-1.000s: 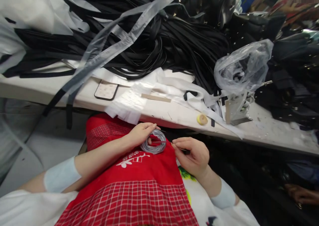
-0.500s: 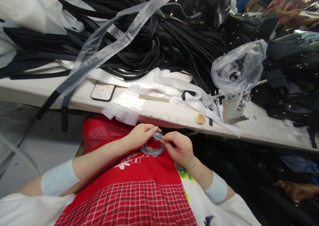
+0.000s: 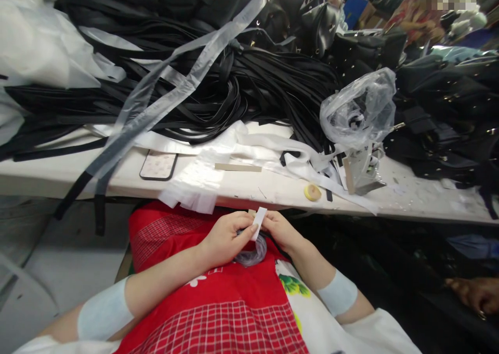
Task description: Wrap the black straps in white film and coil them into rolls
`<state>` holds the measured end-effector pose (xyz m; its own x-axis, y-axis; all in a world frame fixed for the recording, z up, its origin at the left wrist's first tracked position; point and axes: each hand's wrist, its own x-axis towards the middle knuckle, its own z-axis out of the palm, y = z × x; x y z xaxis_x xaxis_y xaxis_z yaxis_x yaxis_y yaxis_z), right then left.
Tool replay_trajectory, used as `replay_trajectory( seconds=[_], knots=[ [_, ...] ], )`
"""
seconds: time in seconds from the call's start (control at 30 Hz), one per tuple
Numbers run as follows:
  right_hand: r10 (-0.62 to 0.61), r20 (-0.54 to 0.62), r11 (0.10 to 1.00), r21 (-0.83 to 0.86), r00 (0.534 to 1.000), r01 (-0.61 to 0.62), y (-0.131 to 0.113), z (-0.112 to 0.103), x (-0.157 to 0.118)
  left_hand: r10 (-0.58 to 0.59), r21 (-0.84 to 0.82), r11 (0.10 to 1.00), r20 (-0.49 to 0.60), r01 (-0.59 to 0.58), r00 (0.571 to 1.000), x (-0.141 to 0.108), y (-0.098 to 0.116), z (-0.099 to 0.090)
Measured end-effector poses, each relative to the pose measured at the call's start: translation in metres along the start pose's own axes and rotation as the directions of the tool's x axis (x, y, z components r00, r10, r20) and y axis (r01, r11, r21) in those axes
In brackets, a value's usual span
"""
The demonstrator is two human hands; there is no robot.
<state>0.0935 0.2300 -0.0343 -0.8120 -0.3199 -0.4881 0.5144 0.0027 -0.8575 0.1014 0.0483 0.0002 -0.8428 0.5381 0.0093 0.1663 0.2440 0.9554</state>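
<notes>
My left hand is closed over my lap, its thumb pressing a short white strip against the fingers. Under both hands hangs a coil of thin, greyish clear strip, resting against the red apron. My right hand meets the left from the other side, fingers pinched together behind the white strip. What its fingertips grip is hidden. A small beige tab shows just above the left fingertips.
On the white table lie a phone, a yellow tape roll, white strips and a clear plastic bag. Black straps are heaped behind. Another person's hand is at the lower right.
The white strip now shows between my hands, where earlier they held part of the coil. My left hand has turned over it, and both hands sit slightly lower in view.
</notes>
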Motion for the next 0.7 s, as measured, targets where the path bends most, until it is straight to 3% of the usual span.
replay_trajectory(
  seconds=[0.07,0.17,0.3,0.47,0.6,0.7],
  knots=[
    [-0.087,-0.051,0.996,-0.007,0.995,0.087,-0.002,0.005,-0.004,0.011,0.054,0.999,-0.05,-0.008,0.999,-0.001,0.0,0.0],
    [-0.252,-0.158,0.958,-0.179,0.955,0.223,-0.01,0.007,-0.011,-0.055,0.121,0.99,-0.119,0.069,0.991,0.0,-0.005,0.0],
    [-0.344,-0.277,0.929,-0.237,0.897,0.283,-0.027,-0.002,-0.022,-0.235,0.017,0.972,-0.066,0.236,0.97,0.005,-0.014,0.001],
    [-0.387,-0.214,0.898,-0.308,0.897,0.315,-0.04,-0.016,-0.03,-0.149,-0.066,0.987,-0.069,0.145,0.986,0.004,-0.002,0.002],
    [-0.223,-0.005,0.952,-0.214,0.975,0.217,-0.038,-0.017,-0.028,-0.1,-0.04,0.994,-0.083,0.097,0.991,0.002,0.006,0.003],
    [-0.19,0.066,0.962,-0.188,0.98,0.199,-0.034,-0.012,-0.026,-0.095,-0.029,0.995,-0.088,0.092,0.992,0.001,0.004,0.003]
  ],
)
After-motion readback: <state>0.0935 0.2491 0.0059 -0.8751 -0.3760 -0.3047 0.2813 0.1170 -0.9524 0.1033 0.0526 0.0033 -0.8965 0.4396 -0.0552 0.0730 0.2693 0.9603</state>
